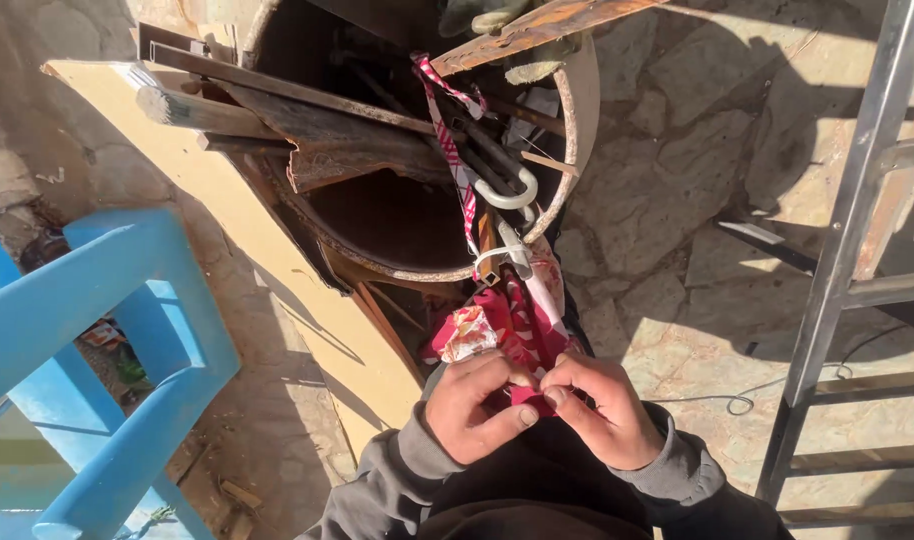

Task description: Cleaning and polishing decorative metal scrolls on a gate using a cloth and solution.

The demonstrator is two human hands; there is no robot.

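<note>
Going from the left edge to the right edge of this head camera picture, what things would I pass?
Blue plastic chair → pale wooden board → left hand → right hand, both pinching red patterned fabric → metal ladder.

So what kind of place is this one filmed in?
Probably an outdoor yard or work area: a sunlit stone-paved floor, a round barrel stuffed with scrap planks, and a metal ladder. Both hands pinch red patterned cloth.

red/white patterned cloth (512, 335), blue chair (107, 330), grey sleeves (397, 480), yellow board (267, 260)
</note>
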